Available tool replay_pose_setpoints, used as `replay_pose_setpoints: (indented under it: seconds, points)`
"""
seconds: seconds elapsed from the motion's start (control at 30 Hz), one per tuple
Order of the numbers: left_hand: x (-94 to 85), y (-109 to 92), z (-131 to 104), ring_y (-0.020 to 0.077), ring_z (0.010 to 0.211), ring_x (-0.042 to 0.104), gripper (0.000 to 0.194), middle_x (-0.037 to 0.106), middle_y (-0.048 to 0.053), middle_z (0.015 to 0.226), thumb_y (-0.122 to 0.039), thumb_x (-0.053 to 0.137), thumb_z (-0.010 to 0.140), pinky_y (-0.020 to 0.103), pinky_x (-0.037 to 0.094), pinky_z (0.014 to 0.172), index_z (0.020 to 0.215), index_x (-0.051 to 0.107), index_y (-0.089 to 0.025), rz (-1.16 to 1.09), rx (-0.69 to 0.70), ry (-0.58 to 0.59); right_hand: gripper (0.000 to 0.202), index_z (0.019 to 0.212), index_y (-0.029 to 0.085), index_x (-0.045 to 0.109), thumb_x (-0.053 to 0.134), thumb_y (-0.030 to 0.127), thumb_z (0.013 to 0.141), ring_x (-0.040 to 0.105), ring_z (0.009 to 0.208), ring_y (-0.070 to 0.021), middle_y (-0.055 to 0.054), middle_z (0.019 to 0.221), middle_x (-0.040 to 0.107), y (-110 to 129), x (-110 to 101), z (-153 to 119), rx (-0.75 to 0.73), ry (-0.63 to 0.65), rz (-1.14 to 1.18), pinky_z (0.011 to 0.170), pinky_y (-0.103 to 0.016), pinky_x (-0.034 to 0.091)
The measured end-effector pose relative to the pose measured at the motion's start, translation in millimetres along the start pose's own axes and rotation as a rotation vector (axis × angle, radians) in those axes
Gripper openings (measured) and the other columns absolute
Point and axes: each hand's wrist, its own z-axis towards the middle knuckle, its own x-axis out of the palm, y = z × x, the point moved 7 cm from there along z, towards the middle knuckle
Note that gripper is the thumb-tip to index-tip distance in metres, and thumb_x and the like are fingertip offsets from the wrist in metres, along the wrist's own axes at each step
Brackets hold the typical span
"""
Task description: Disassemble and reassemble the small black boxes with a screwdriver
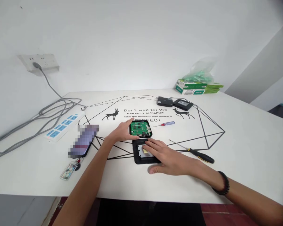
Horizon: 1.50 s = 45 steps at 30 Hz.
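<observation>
A small black case half with a green circuit board [140, 129] in it lies on the table. My left hand [122, 131] grips its left side, forefinger at the far corner and thumb at the near edge. Just nearer me is the black cover [136, 156], with a silvery metal plate [141, 152] and a yellowish patch inside. Over this cover's right part my right hand [163, 156] lies with fingers stretched out, touching it and hiding some of the plate. A small screwdriver with a purple handle [169, 123] rests right of the board.
A larger black-and-yellow screwdriver [201, 155] lies to the right. Two black boxes [165, 101] sit farther back, near green cartons [191, 86]. At left are a phone [83, 141], a keychain [69, 171], a power strip [64, 125] and a grey cable [49, 110].
</observation>
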Motion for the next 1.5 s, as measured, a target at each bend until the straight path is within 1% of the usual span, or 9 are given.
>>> replay_pose_setpoints:
  seconds: [0.3, 0.43, 0.53, 0.63, 0.7, 0.87, 1.13, 1.37, 1.5]
  points:
    - [-0.6, -3, -2, 0.0404, 0.152, 0.035, 0.117, 0.032, 0.013, 0.169, -0.063, 0.080, 0.071, 0.053, 0.034, 0.123, 0.165, 0.025, -0.021, -0.003, -0.029, 0.020, 0.067, 0.139, 0.013, 0.059, 0.062, 0.061, 0.093, 0.053, 0.131, -0.0376, -0.021, 0.140, 0.061, 0, -1, 9, -0.018, -0.007, -0.007, 0.108, -0.058, 0.045]
    - [-4.9, -4, -4, 0.0400, 0.156, 0.027, 0.117, 0.024, 0.014, 0.171, -0.072, 0.075, 0.074, 0.055, 0.029, 0.125, 0.165, 0.023, -0.020, 0.015, -0.007, 0.039, 0.057, 0.134, 0.013, 0.062, 0.060, 0.055, 0.096, 0.052, 0.135, -0.0382, -0.021, 0.138, 0.065, 0, -7, -2, -0.052, -0.216, -0.059, 0.107, -0.059, 0.048]
    - [-36.3, -2, -14, 0.0328, 0.156, 0.031, 0.086, 0.031, 0.014, 0.169, -0.065, 0.056, 0.093, 0.049, 0.026, 0.127, 0.161, 0.033, -0.017, 0.018, 0.015, -0.155, 0.029, 0.114, 0.019, 0.069, 0.053, 0.040, 0.102, 0.064, 0.118, -0.0301, -0.015, 0.116, 0.074, -13, -28, -18, 0.011, -0.475, -0.042, 0.101, -0.052, 0.053]
    - [-78.2, 9, -35, 0.0283, 0.131, 0.061, 0.054, 0.064, 0.013, 0.144, -0.046, 0.048, 0.097, 0.043, 0.045, 0.115, 0.141, 0.060, -0.016, 0.024, -0.021, -0.407, 0.025, 0.098, 0.023, 0.070, 0.050, 0.038, 0.100, 0.070, 0.096, -0.0272, -0.011, 0.099, 0.075, -40, -46, -39, 0.223, -0.611, 0.000, 0.081, -0.044, 0.060]
    - [-89.0, 19, -44, 0.0272, 0.107, 0.071, 0.040, 0.077, 0.010, 0.117, -0.041, 0.051, 0.094, 0.040, 0.056, 0.098, 0.118, 0.073, -0.018, 0.059, -0.093, -0.367, 0.027, 0.093, 0.024, 0.070, 0.050, 0.042, 0.098, 0.071, 0.093, -0.0286, -0.012, 0.099, 0.076, -56, -48, -52, 0.365, -0.595, 0.048, 0.064, -0.040, 0.059]
    - [-73.4, 23, -46, 0.0275, 0.089, 0.072, 0.028, 0.078, 0.006, 0.092, -0.038, 0.054, 0.088, 0.038, 0.059, 0.079, 0.092, 0.077, -0.023, 0.146, -0.126, -0.124, 0.030, 0.088, 0.027, 0.072, 0.052, 0.049, 0.092, 0.071, 0.090, -0.0314, -0.011, 0.099, 0.077, -77, -42, -78, 0.543, -0.553, 0.097, 0.055, -0.040, 0.057]
    - [-16.3, -33, -23, 0.0307, 0.123, 0.063, 0.038, 0.068, 0.014, 0.131, -0.036, 0.048, 0.100, 0.049, 0.050, 0.107, 0.130, 0.062, -0.017, 0.218, 0.244, -0.208, 0.032, 0.091, 0.021, 0.071, 0.050, 0.046, 0.092, 0.071, 0.098, -0.0318, -0.013, 0.107, 0.077, -111, -87, -65, 0.633, -0.538, -0.028, 0.085, -0.049, 0.057]
    - [-9.9, -40, -21, 0.0294, 0.131, 0.056, 0.037, 0.062, 0.016, 0.136, -0.034, 0.040, 0.106, 0.049, 0.044, 0.112, 0.135, 0.055, -0.018, 0.212, 0.310, -0.297, 0.067, 0.138, 0.016, 0.059, 0.063, 0.063, 0.091, 0.059, 0.127, -0.0303, -0.019, 0.136, 0.065, -5, -37, -12, -0.046, -0.159, 0.029, 0.105, -0.047, 0.050]
    - [-6.1, -33, -16, 0.0295, 0.134, 0.053, 0.040, 0.059, 0.018, 0.138, -0.032, 0.032, 0.107, 0.050, 0.041, 0.113, 0.139, 0.051, -0.017, 0.259, 0.267, -0.251, 0.067, 0.127, 0.010, 0.064, 0.064, 0.064, 0.089, 0.062, 0.115, -0.0344, -0.022, 0.123, 0.069, 17, -9, 1, -0.143, -0.105, -0.141, 0.097, -0.052, 0.052]
